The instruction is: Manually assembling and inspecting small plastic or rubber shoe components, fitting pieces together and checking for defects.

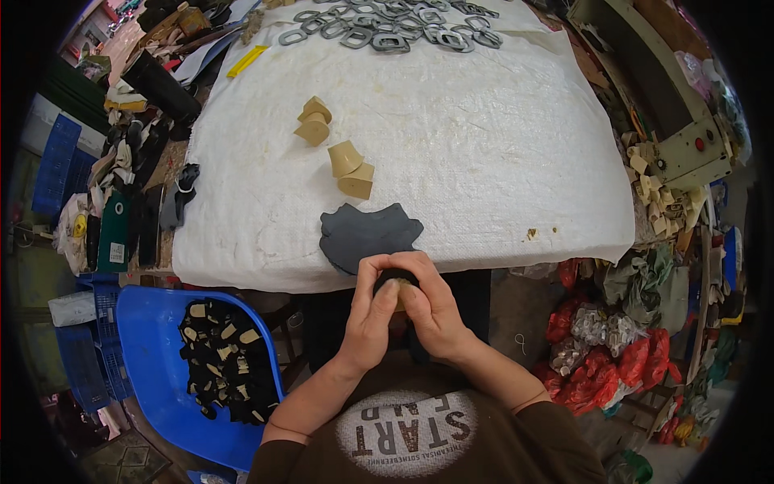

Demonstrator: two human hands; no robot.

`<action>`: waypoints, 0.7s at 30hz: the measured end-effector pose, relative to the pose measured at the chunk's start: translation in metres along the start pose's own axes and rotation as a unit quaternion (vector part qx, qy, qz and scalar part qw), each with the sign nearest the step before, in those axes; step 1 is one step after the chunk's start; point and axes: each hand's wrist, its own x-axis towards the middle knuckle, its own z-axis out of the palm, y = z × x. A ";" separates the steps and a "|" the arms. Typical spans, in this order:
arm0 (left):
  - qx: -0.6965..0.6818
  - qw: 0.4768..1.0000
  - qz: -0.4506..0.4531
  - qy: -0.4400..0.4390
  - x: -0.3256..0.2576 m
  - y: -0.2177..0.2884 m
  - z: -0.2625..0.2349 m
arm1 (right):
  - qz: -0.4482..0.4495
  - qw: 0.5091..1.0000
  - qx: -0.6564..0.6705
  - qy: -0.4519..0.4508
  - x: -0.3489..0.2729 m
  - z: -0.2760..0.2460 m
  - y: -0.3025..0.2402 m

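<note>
Both my hands are closed around one tan shoe heel (pixel 395 277) with black covering on it, held just off the table's near edge. My left hand (pixel 368 315) grips it from the left and my right hand (pixel 431 305) from the right, with both thumbs pressed together on it. Fingers hide most of the heel. Just beyond my fingertips lies a stack of dark grey cut pieces (pixel 369 234), thin and sheet-like. Farther off stand bare tan heels, one pair (pixel 351 168) nearer and another pair (pixel 313 121) behind it.
White woven sheeting (pixel 500 161) covers the table. Grey ring-shaped pieces (pixel 391 24) are heaped at its far end, near a yellow strip (pixel 247 61). A blue tub (pixel 153 379) at lower left holds many black-covered heels (pixel 226 359). Red plastic bags (pixel 597 379) lie at right.
</note>
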 end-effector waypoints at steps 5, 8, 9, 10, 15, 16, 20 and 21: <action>-0.324 0.927 -0.187 -0.040 0.007 0.014 -0.018 | -0.093 0.994 -0.026 -0.046 0.003 -0.023 0.002; -0.338 0.914 -0.211 -0.073 0.002 0.019 -0.016 | -0.205 0.939 -0.270 -0.060 0.012 -0.034 -0.003; -0.343 0.905 -0.226 -0.108 0.000 0.019 -0.014 | -0.196 0.954 -0.227 -0.006 0.013 -0.030 -0.001; -0.343 0.905 -0.226 -0.109 -0.001 0.018 -0.012 | -0.196 0.954 -0.228 -0.005 0.011 -0.030 -0.001; -0.019 1.000 0.012 -0.020 0.004 0.028 -0.015 | -0.069 0.991 -0.105 0.044 0.009 -0.026 -0.002; -0.029 0.998 0.025 -0.049 0.004 0.029 -0.020 | -0.055 0.993 -0.108 0.016 0.009 -0.026 -0.002; 0.037 0.996 0.084 -0.005 0.008 0.023 -0.022 | -0.074 0.990 -0.115 0.023 0.006 -0.017 0.000; 0.037 0.996 0.083 -0.004 0.007 0.020 -0.023 | -0.073 0.991 -0.114 0.022 0.006 -0.016 0.000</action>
